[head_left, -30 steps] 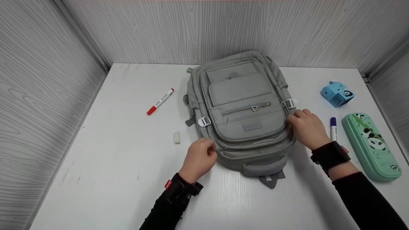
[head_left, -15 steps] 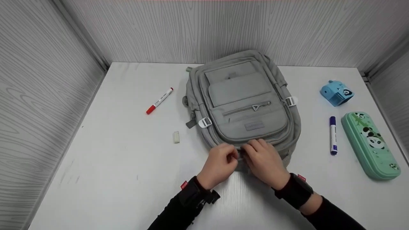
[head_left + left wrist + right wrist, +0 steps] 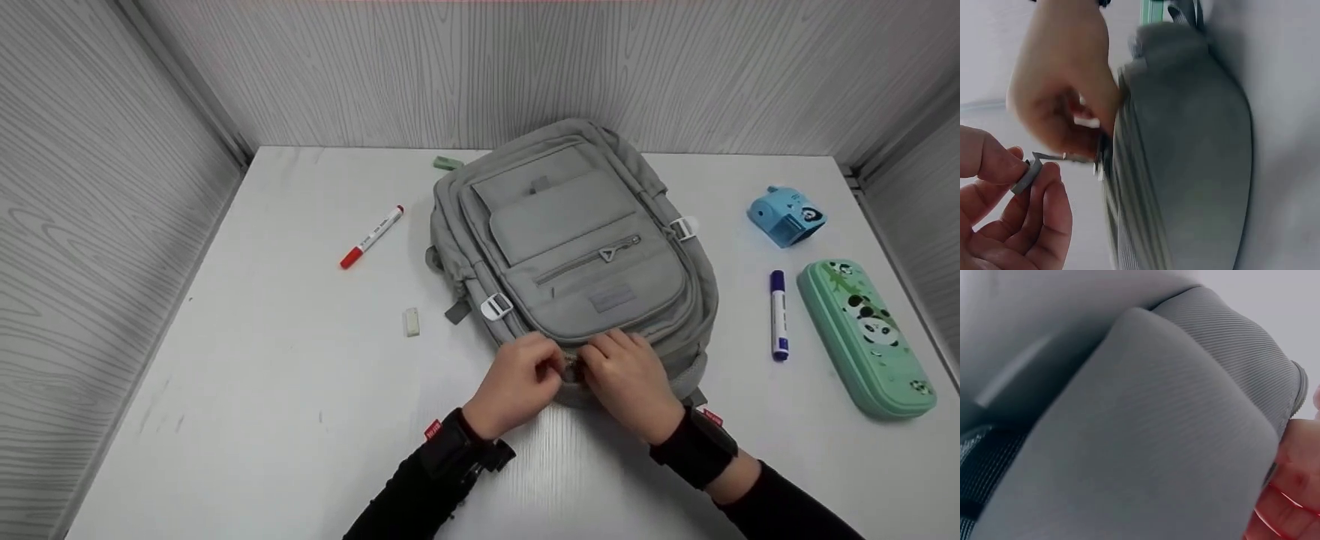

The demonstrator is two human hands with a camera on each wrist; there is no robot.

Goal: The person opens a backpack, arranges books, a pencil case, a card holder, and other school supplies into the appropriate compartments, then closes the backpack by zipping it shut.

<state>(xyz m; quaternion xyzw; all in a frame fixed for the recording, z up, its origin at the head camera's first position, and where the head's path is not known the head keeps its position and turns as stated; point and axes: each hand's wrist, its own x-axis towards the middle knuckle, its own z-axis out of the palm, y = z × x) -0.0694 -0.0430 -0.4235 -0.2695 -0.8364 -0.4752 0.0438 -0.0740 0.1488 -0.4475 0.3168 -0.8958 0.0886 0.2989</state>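
Observation:
A grey backpack (image 3: 577, 247) lies flat on the white table (image 3: 285, 390), front pocket up. Both hands meet at its near end, by the main zipper. My left hand (image 3: 521, 379) pinches a grey zipper pull tab (image 3: 1026, 173) between thumb and forefinger, as the left wrist view shows. My right hand (image 3: 626, 375) has its fingers curled on the zipper seam right beside it, touching the left hand. The right wrist view is filled by backpack fabric (image 3: 1145, 427), with only fingertips (image 3: 1292, 495) at the lower right. What the right fingers pinch is hidden.
A red-capped marker (image 3: 371, 238) and a small white eraser (image 3: 410, 322) lie left of the bag. To its right are a blue-capped marker (image 3: 778, 315), a green panda pencil case (image 3: 866, 336) and a blue sharpener (image 3: 785, 216). Grey walls enclose three sides.
The hands came from the bag's left and right sides and met at its near end. The backpack has since turned slightly and shifted right.

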